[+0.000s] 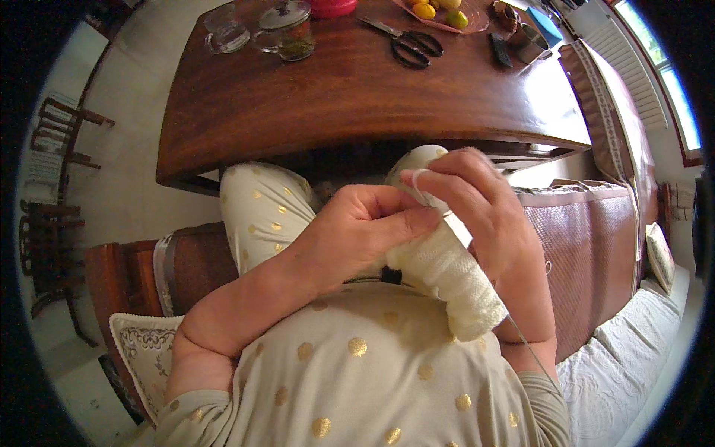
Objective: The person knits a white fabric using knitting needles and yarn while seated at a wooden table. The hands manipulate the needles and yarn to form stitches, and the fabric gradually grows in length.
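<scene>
A piece of cream knitting (455, 279) hangs in folds over my lap, with its upper edge between my hands. My left hand (380, 223) pinches that edge with thumb and fingers. My right hand (480, 207) is raised at the other side, a strand of white yarn (418, 181) looped at its index finger. A thin knitting needle (528, 341) sticks out from the lower right end of the knitting towards my right sleeve. The needle tips at my fingers are hard to make out, and what my right palm holds is hidden.
On the wooden table (346, 106) in front of me lie black-handled scissors (413, 47), a glass mug (228, 38), a lidded glass cup (287, 39), a fruit plate (475, 22) and a metal cup (529, 44). Cushioned seating (581, 240) stands at right.
</scene>
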`<state>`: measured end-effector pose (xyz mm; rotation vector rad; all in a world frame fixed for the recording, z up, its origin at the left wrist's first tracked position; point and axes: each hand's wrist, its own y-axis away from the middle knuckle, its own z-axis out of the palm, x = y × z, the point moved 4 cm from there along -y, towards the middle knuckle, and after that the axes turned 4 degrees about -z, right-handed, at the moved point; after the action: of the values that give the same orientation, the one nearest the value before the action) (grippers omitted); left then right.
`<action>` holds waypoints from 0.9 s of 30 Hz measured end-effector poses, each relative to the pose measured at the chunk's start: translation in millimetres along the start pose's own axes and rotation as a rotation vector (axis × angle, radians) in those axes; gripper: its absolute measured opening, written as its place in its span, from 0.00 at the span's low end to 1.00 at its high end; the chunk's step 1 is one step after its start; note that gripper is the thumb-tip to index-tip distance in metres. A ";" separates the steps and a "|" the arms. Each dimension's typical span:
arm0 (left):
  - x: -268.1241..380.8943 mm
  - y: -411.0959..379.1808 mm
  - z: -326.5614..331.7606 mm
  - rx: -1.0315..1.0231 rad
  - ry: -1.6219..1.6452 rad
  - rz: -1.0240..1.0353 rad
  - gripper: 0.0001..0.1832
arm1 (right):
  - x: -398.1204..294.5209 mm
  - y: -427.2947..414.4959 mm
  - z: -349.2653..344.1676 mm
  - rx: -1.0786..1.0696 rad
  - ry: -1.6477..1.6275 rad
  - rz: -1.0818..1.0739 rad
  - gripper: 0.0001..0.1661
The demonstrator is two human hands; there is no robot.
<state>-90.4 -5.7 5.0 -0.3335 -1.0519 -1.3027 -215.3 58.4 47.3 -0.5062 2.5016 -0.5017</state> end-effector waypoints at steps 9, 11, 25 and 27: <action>1.5 3.9 -16.3 0.021 0.193 -0.111 0.07 | -4.3 38.6 -7.1 0.261 0.033 0.006 0.22; 1.2 2.7 -15.3 0.003 0.189 -0.121 0.07 | -1.7 42.0 -6.1 0.283 -0.093 0.099 0.20; 2.2 7.4 -7.3 0.081 0.032 -0.073 0.08 | -5.1 48.7 3.5 0.351 0.120 0.172 0.18; 4.3 8.5 -9.0 0.067 0.084 -0.072 0.08 | -9.4 50.2 0.3 0.401 0.081 0.192 0.18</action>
<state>-79.2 -12.4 6.6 -0.1907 -1.0416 -1.3313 -220.2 105.7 28.8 -0.0915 2.4021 -0.9324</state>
